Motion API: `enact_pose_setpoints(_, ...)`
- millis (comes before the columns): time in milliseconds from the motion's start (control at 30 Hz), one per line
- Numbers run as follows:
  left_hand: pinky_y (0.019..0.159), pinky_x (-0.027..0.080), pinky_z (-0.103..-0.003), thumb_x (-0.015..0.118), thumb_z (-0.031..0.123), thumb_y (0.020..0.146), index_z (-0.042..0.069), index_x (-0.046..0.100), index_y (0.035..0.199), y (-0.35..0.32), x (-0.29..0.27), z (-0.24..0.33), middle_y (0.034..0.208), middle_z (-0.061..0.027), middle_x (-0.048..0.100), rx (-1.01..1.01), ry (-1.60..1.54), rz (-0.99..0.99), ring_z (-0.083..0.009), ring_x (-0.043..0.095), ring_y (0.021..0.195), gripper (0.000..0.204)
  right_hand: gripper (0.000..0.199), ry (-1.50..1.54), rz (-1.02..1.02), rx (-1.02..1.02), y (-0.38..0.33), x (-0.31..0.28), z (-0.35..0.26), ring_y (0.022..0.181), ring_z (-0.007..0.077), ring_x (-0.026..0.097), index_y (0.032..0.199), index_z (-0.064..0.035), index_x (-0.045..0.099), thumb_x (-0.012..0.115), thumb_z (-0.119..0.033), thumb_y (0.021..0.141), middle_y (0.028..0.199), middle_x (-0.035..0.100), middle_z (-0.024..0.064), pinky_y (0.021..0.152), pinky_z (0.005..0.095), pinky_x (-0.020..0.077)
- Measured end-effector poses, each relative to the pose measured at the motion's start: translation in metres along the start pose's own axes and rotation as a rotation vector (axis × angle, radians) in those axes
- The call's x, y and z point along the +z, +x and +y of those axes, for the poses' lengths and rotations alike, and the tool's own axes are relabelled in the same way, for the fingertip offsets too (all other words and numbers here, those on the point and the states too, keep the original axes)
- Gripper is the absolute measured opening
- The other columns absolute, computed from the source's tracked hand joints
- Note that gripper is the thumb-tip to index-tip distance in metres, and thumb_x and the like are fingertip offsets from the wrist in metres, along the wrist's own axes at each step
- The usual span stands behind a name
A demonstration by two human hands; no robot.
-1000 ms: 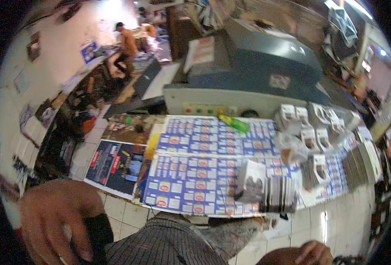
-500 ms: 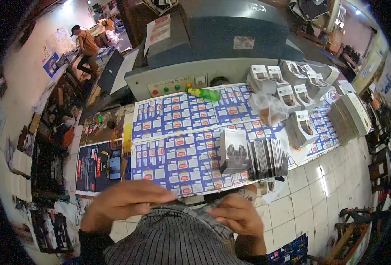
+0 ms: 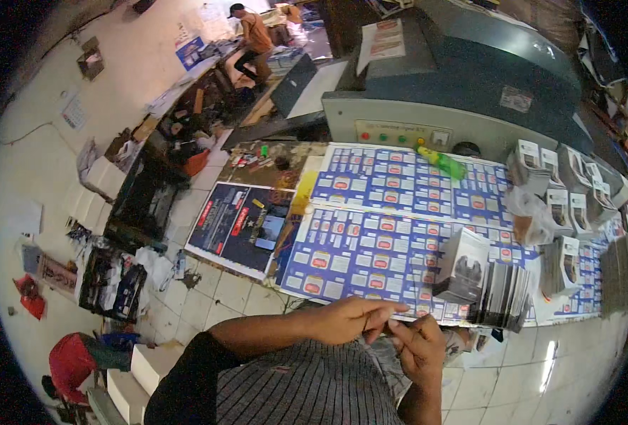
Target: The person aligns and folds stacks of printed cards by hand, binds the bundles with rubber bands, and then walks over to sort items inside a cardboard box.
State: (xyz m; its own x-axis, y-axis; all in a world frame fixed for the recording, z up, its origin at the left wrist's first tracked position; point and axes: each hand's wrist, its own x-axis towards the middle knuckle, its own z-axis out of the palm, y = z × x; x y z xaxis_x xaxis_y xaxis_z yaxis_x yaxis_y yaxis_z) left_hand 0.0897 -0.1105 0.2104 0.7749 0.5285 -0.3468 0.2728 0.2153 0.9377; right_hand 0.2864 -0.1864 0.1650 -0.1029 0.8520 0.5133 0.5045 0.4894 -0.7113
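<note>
My left hand (image 3: 353, 319) and my right hand (image 3: 422, 347) meet in front of my body, just off the near edge of the table. Fingers on both hands are bent and pinched, with the tips almost touching; the left index finger points to the right. Anything between them is too small or hidden to make out. Closest on the table are a box (image 3: 464, 265) with a dark picture on its front and, leaning beside it, a row of dark-edged folded cartons (image 3: 504, 294). Blue-and-white printed sheets (image 3: 356, 248) cover the tabletop.
Behind the table stands a large grey machine (image 3: 399, 117) with coloured buttons. A green bottle (image 3: 445, 164) lies before it. Carton stacks (image 3: 561, 265) and a clear plastic bag (image 3: 530, 216) fill the right. A phone (image 3: 270, 232) rests left. Two people are at left, one far (image 3: 254, 35), one near (image 3: 73, 368).
My hands have come together from either side of my waist, the left moving right. The view has swung left, shifting the table rightward and bringing a person in red into sight.
</note>
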Motion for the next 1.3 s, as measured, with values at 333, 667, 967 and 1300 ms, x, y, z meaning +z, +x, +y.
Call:
enact_pose_setpoints(333, 0.066, 0.046, -0.032, 0.044, 0.030, 0.102, 0.000, 0.059, 0.090, -0.008, -0.004, 0.004, 0.074, -0.0067, 0.058, -0.037, 0.320, -0.048, -0.0170, 0.058, 0.071, 0.035, 0.014, 0.414, -0.053, 0.024, -0.004, 0.006, 0.007, 0.071, 0.0211, 0.062, 0.089, -0.0032, 0.071, 0.075, -0.008, 0.077, 0.081, 0.065, 0.0092, 0.063, 0.0307, 0.0484)
enact_pose_setpoints(667, 0.067, 0.047, -0.033, 0.049, 0.027, 0.100, 0.002, 0.053, 0.081, -0.016, -0.069, 0.047, 0.072, -0.0058, 0.056, 0.395, 0.366, 0.196, -0.0167, 0.058, 0.072, 0.032, 0.015, 0.580, -0.060, 0.206, -0.003, 0.009, -0.001, 0.076, 0.0229, 0.063, 0.086, 0.0034, 0.068, 0.070, -0.005, 0.074, 0.086, 0.068, 0.0152, 0.068, 0.0318, 0.0486)
enact_pose_setpoints(967, 0.071, 0.047, -0.032, 0.052, 0.026, 0.098, 0.001, 0.057, 0.084, -0.030, -0.143, 0.111, 0.078, -0.0097, 0.057, 0.749, 0.945, 0.637, -0.0212, 0.058, 0.075, 0.029, 0.012, 0.441, -0.075, 0.337, 0.004, 0.014, 0.013, 0.083, 0.0231, 0.061, 0.086, -0.0001, 0.064, 0.069, -0.007, 0.078, 0.087, 0.067, 0.0128, 0.077, 0.0335, 0.0470)
enact_pose_setpoints(1300, 0.081, 0.048, -0.030, 0.046, 0.037, 0.101, 0.001, 0.063, 0.097, -0.064, -0.183, 0.188, 0.096, -0.0072, 0.066, 0.901, 0.752, 0.642, -0.0167, 0.062, 0.091, 0.041, 0.012, 0.416, 0.071, 0.498, -0.013, 0.010, 0.034, 0.078, 0.0164, 0.057, 0.089, 0.0002, 0.061, 0.067, -0.007, 0.082, 0.087, 0.063, 0.0089, 0.075, 0.0297, 0.0458)
